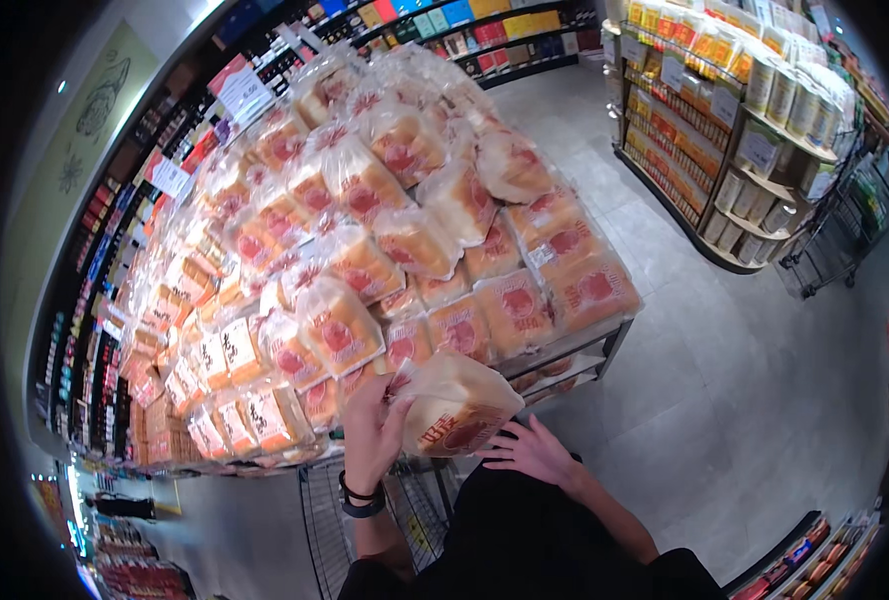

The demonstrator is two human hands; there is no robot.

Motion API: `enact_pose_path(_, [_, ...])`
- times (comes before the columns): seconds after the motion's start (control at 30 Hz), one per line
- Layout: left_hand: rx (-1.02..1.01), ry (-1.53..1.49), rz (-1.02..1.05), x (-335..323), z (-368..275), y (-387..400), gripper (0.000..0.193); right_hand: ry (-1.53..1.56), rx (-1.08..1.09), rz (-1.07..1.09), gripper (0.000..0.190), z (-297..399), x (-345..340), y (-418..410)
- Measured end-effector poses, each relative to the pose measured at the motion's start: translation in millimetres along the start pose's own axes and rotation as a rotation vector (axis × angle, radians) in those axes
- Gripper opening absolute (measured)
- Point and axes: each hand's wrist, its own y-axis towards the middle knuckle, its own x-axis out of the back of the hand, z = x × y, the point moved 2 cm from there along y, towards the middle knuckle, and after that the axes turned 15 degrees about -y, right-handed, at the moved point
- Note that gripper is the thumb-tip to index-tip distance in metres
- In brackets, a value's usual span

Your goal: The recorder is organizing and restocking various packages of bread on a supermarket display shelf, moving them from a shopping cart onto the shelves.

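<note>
My left hand [373,427], with a dark band and bracelet at the wrist, grips the gathered neck of a clear plastic bag of bread [459,409]. That bag hangs in front of me, red print on its lower face. Beside its lower right corner is my right hand [531,450], fingers spread; whether the fingertips touch the plastic I cannot tell. Behind the held bag rises a large heap of similar bagged loaves [339,330] on a display table. Packs with black characters [268,412] lie at the heap's lower left.
A wire shopping cart [324,510] stands below my left arm. The display table's metal frame [615,349] ends at the right. Farther right are a stocked shelf unit [677,157] and another cart [838,225]. Price signs [240,88] stand over the heap.
</note>
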Motion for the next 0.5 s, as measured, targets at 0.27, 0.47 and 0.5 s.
enact_pose_path(0.27, [-0.196,0.052,0.056,17,23,74,0.026,-0.06,-0.049,-0.03,0.088,50,-19,73])
enact_pose_path(0.47, [-0.296,0.083,-0.029,38,81,156,0.026,-0.099,-0.125,0.045,0.092,62,-19,176])
enact_pose_path(0.5, [-0.284,0.062,-0.017,39,98,170,0.026,-0.018,-0.138,0.044,0.091,61,-11,193])
